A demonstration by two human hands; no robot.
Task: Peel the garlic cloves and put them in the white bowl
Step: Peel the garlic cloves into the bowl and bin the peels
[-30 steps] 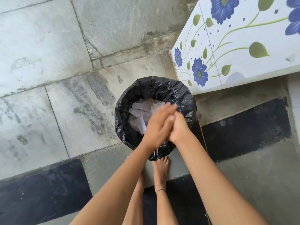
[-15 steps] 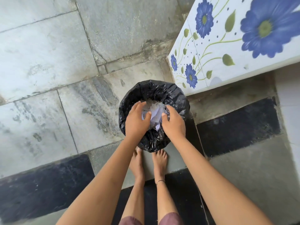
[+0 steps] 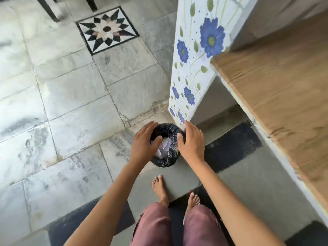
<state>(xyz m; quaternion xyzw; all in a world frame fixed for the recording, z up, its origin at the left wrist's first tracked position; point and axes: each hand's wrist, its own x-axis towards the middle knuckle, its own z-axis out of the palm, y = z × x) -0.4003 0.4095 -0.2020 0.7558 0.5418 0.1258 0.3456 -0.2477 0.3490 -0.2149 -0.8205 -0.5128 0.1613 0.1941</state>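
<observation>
A small bin lined with a black bag [image 3: 166, 162] stands on the floor in front of my feet, with white scraps [image 3: 164, 148] inside. My left hand [image 3: 144, 144] hovers over its left rim with fingers relaxed and spread, holding nothing. Over the right rim, my right hand [image 3: 192, 142] is also relaxed and empty. No garlic cloves and no white bowl are in view.
A white tiled wall with blue flowers [image 3: 193, 68] rises just behind the bin. A wooden counter top [image 3: 284, 96] runs along the right. My bare feet [image 3: 160, 189] stand on grey and black floor tiles. Dark furniture legs [image 3: 51, 9] show at top left.
My hands rubbed together over the bin, then parted and lifted away from it. My head has risen, so the bin looks smaller and the counter has come into view.
</observation>
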